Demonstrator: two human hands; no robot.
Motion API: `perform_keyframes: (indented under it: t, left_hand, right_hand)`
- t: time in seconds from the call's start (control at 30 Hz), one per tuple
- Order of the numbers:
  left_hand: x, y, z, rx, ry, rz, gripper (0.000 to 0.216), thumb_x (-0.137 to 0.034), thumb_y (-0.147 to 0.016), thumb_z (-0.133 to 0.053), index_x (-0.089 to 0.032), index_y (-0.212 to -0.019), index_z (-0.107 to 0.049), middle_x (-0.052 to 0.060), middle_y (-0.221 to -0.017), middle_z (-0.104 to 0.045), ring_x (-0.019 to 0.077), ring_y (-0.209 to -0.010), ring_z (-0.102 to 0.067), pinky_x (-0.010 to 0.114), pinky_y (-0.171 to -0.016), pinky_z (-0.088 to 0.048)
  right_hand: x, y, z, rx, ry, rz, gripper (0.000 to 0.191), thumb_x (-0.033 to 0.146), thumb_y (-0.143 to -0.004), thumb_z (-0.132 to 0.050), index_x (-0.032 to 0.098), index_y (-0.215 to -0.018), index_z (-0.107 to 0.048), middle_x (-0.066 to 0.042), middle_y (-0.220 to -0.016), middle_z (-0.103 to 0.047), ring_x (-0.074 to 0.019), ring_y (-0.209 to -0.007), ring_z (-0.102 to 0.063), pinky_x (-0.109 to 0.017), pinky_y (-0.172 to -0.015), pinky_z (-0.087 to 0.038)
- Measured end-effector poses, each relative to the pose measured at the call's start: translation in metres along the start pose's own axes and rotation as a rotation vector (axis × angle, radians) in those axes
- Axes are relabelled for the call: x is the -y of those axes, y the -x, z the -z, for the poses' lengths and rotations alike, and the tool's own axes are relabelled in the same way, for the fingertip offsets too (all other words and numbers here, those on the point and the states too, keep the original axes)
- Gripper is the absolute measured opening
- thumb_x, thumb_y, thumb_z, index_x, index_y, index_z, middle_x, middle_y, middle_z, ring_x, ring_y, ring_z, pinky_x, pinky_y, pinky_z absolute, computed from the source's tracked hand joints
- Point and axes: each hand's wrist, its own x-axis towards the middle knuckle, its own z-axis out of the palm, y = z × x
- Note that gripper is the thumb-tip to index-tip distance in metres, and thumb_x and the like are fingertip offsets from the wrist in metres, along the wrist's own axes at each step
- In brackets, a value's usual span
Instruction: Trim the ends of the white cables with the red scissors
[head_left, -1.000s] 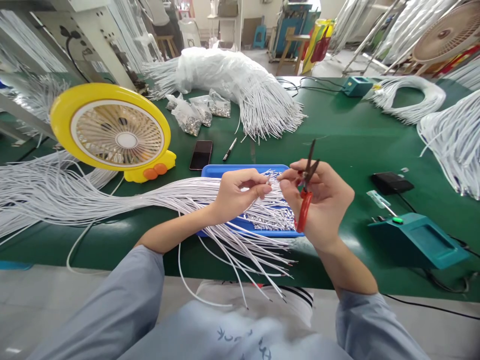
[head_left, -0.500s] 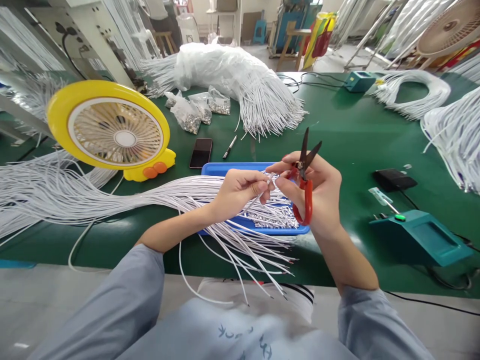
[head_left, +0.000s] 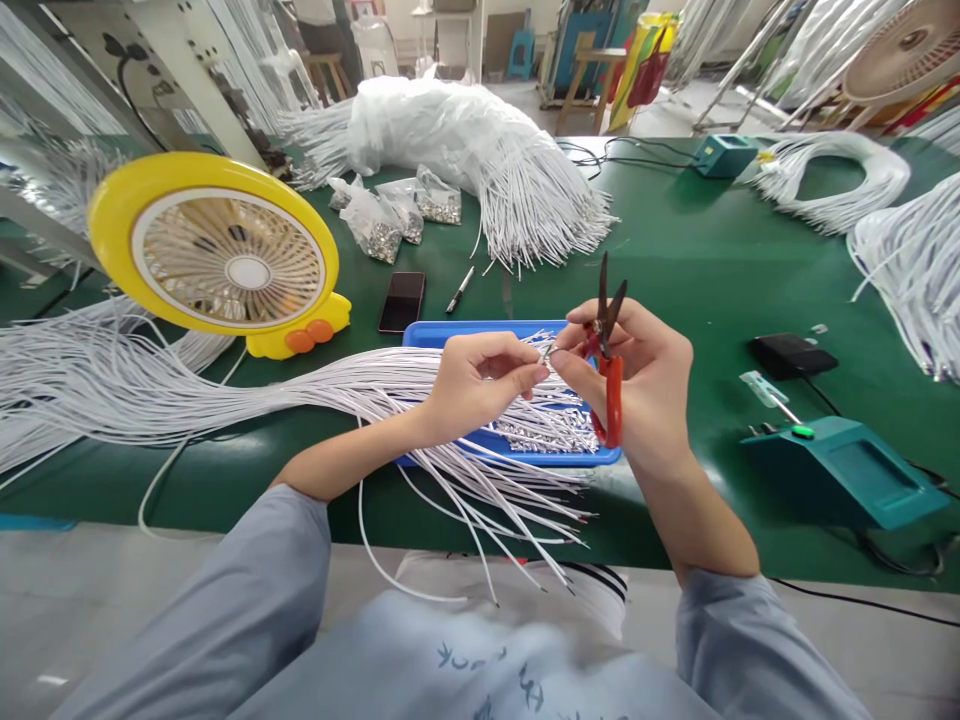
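Red snips (head_left: 609,385) upright in right hand (head_left: 645,390).

We cannot make out the tiny piece (head_left: 550,350) pinched between our hands. Our right hand (head_left: 637,385) covers the snips' (head_left: 609,370) red handle partly. The white wire bundle (head_left: 150,385) runs off the left edge.

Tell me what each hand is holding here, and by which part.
Right hand holds red-handled snips by the handle; left hand pinches a white wire near its tip.

One yellow fan (head_left: 217,258), one phone (head_left: 402,301), one pen (head_left: 460,291), perhaps three bags (head_left: 394,220).
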Motion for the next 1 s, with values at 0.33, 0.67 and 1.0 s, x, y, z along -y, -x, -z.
perform_keyframes:
  t: [0.33,0.67,1.0]
  left_hand:
    - [0.004,-0.002,0.003,-0.099,-0.164,-0.087,0.03,-0.039,-0.073,-0.078,-0.011,-0.068,-0.066,0.002,-0.063,-0.064,0.0073,-0.054,-0.058,0.016,-0.049,-0.049]
    - [0.002,-0.003,0.008,0.068,0.103,0.079,0.025,-0.033,-0.086,-0.066,-0.011,-0.075,-0.067,0.002,-0.062,-0.065,0.0082,-0.055,-0.059,0.019,-0.053,-0.049]
    - [0.0,0.0,0.01,0.129,0.269,0.254,0.025,-0.036,-0.086,-0.067,-0.012,-0.078,-0.067,0.002,-0.061,-0.065,0.0094,-0.054,-0.062,0.02,-0.055,-0.051]
  right_hand:
    - [0.007,0.007,0.006,0.052,0.209,0.111,0.021,0.017,-0.07,-0.072,0.024,-0.088,-0.063,0.002,-0.072,-0.064,-0.0117,-0.061,-0.054,-0.028,-0.058,-0.047]
    - [-0.016,-0.024,0.027,0.15,0.59,0.017,0.02,0.014,-0.071,-0.065,0.019,-0.089,-0.068,-0.001,-0.072,-0.067,-0.0136,-0.062,-0.057,-0.027,-0.057,-0.042]
    - [-0.025,-0.028,0.028,0.105,0.644,0.022,0.018,0.018,-0.073,-0.066,0.02,-0.091,-0.068,0.0,-0.07,-0.066,-0.0129,-0.06,-0.055,-0.027,-0.057,-0.041]
